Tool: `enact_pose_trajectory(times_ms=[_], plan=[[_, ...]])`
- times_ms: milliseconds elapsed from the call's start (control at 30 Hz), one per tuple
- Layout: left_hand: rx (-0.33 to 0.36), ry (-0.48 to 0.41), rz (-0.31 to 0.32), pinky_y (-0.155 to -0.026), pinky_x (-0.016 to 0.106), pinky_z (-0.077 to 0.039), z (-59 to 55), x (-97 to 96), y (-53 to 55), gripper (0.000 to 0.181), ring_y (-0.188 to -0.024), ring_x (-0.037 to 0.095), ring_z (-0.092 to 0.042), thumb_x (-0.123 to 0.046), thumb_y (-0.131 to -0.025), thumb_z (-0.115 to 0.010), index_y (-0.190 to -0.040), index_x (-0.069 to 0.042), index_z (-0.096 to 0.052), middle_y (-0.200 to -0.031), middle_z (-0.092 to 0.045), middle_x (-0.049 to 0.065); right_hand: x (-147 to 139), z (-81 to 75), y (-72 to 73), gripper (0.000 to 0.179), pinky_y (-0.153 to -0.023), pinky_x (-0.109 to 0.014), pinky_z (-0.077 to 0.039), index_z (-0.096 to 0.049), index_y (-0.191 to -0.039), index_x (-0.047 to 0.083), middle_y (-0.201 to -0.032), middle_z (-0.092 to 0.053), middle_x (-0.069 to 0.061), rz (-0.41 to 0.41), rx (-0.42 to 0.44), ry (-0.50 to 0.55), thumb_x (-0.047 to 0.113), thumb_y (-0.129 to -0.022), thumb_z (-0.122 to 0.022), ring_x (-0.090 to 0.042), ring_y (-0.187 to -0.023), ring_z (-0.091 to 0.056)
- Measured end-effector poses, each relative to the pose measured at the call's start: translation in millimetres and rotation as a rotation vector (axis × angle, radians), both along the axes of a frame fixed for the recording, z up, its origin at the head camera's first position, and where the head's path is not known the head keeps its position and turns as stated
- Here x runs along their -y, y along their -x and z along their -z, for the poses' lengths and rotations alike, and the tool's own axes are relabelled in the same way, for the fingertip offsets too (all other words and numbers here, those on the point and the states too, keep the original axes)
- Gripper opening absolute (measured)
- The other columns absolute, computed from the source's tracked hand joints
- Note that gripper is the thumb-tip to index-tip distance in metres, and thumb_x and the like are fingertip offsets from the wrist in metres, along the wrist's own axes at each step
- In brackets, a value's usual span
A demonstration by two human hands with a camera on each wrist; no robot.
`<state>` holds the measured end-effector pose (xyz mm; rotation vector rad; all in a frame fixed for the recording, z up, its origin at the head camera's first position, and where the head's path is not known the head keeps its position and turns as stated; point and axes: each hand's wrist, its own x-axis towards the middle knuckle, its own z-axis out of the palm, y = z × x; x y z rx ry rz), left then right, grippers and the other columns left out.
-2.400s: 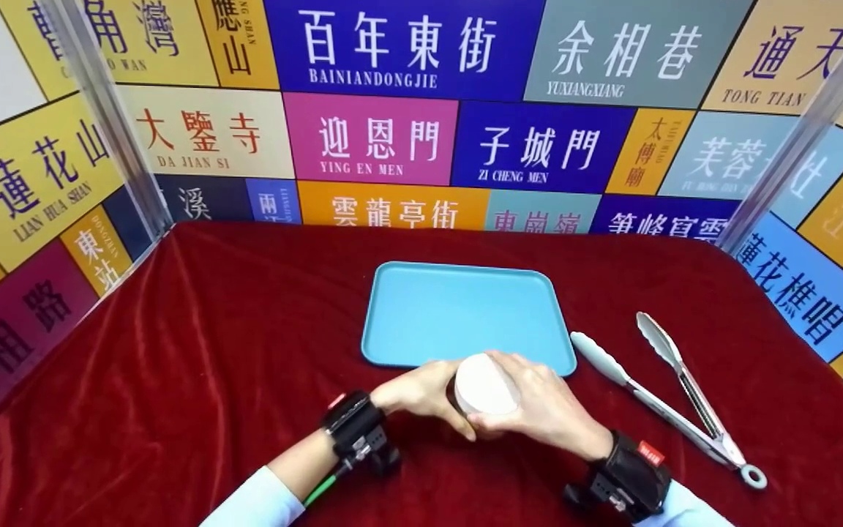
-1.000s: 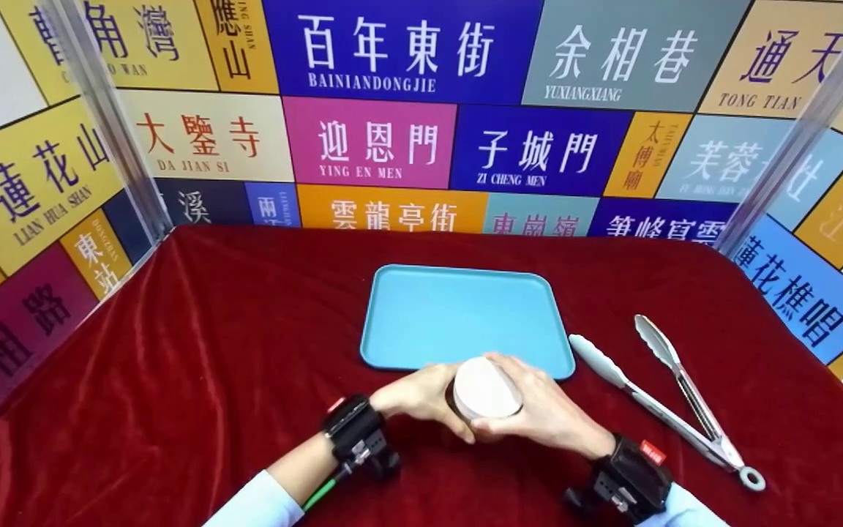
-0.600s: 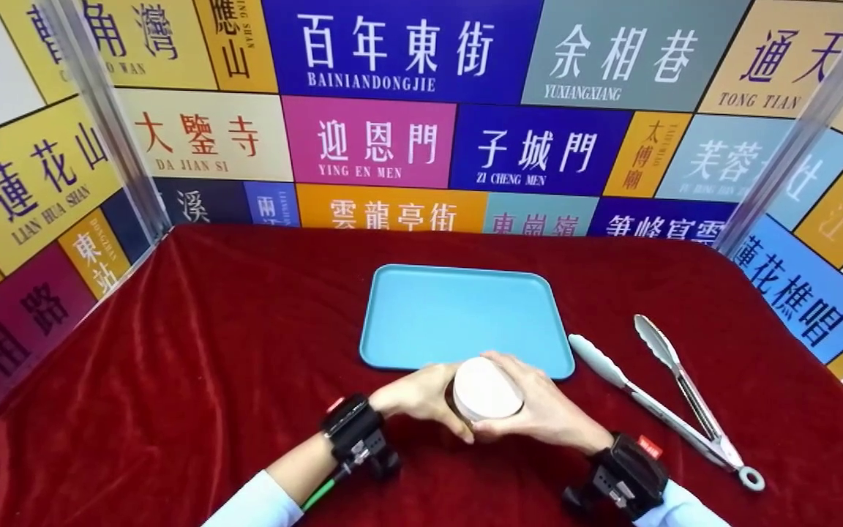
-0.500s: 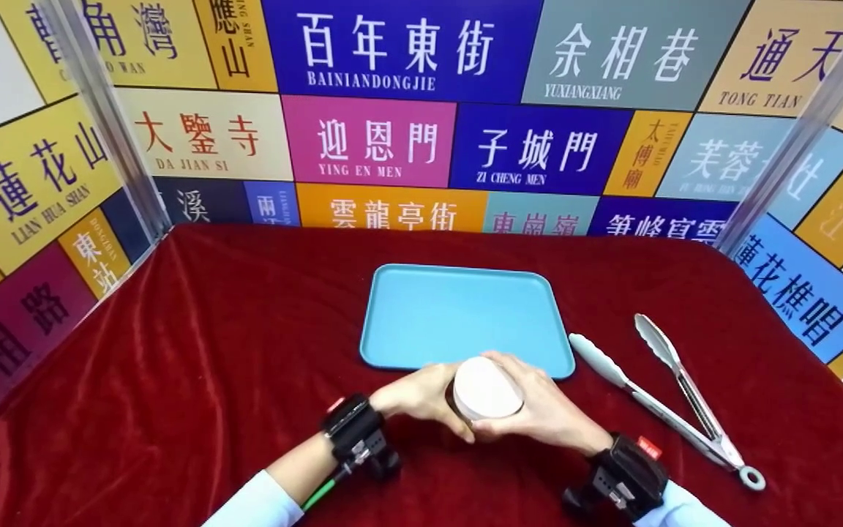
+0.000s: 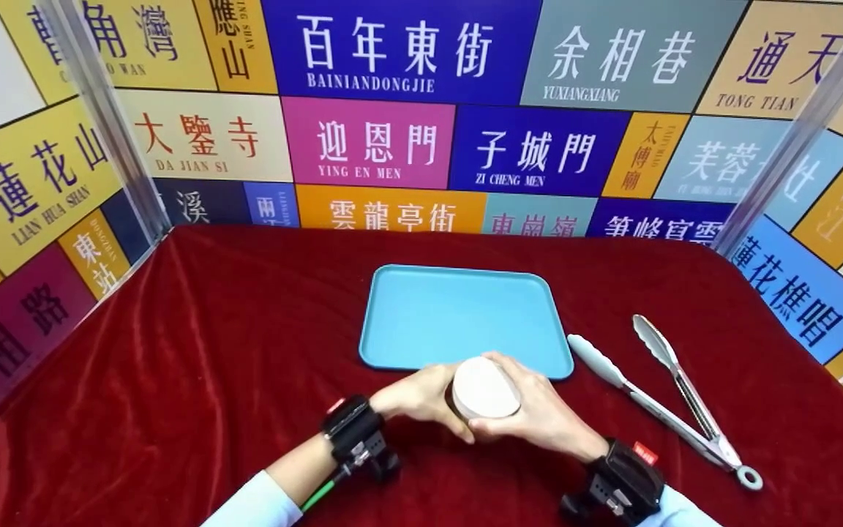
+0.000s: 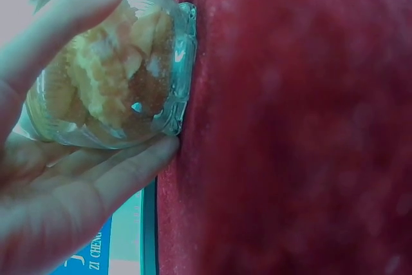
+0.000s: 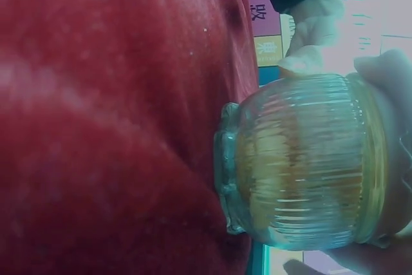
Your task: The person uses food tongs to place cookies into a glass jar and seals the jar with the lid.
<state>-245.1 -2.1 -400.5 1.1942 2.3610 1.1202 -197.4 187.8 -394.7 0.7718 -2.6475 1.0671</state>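
A glass jar (image 6: 109, 88) with ribbed sides holds yellow-brown pieces, and its foot stands on the red cloth. From above, in the head view, mostly its white lid (image 5: 485, 388) shows. My left hand (image 5: 421, 395) grips the jar from the left; in the left wrist view the thumb lies across the glass and the fingers pass along its other side. On the right, my right hand (image 5: 542, 410) holds the jar high up around the lid, thumb at the near edge. Part of the right hand's grip is cut off in the right wrist view.
Just beyond the jar lies a light blue tray (image 5: 458, 315) on the red cloth (image 5: 246, 351). Spread metal tongs (image 5: 597, 359) with pale tips lie to the right. Panels printed with large characters (image 5: 407, 51) surround the back and sides.
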Motion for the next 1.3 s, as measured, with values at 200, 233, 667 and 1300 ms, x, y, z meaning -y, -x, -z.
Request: enact_pose_trajectory(times_ms=[200, 233, 667, 1300], plan=[[-0.006, 0.015, -0.008, -0.090, 0.020, -0.037, 0.2, 0.5, 0.8, 0.082, -0.102, 0.008, -0.050, -0.018, -0.054, -0.086, -0.124, -0.009, -0.046, -0.112, -0.056, 0.000, -0.7, 2.7, -2.2, 0.089, -0.085, -0.041, -0.041, -0.036, -0.132, 0.002, -0.119, -0.052, -0.008, 0.019, 0.053, 0.038, 0.038, -0.062, -0.078, -0.020, -0.102, -0.050], [-0.005, 0.016, -0.007, -0.090, 0.020, -0.037, 0.2, 0.6, 1.1, 0.082, -0.102, 0.008, -0.050, -0.018, -0.054, -0.086, -0.125, -0.009, -0.045, -0.112, -0.056, 0.000, -0.7, 3.1, -2.5, 0.093, -0.085, -0.042, -0.040, -0.033, -0.133, 0.002, -0.119, -0.052, -0.008, 0.026, 0.070, 0.046, 0.038, -0.061, -0.079, -0.021, -0.102, -0.050], [-0.008, 0.017, -0.011, -0.092, 0.021, -0.037, -0.6, 2.0, 0.8, 0.085, -0.105, 0.008, -0.048, -0.020, -0.053, -0.086, -0.127, -0.010, -0.044, -0.116, -0.054, 0.000, 1.9, 3.8, -4.0, 0.087, -0.084, -0.033, -0.043, -0.038, -0.123, 0.008, -0.114, -0.054, -0.002, 0.015, 0.099, 0.098, 0.037, -0.055, -0.083, -0.015, -0.099, -0.052], [-0.019, -0.175, -0.160, -0.093, 0.033, -0.038, -17.1, 56.6, 8.3, 0.083, -0.106, 0.017, -0.050, -0.019, -0.053, -0.086, -0.125, -0.006, -0.047, -0.116, -0.056, 0.005, 48.8, -9.8, 26.0, 0.083, -0.090, -0.041, -0.037, -0.038, -0.124, 0.010, -0.117, -0.050, -0.005, -0.056, 0.151, 0.238, 0.032, -0.058, -0.083, -0.019, -0.106, -0.046]])
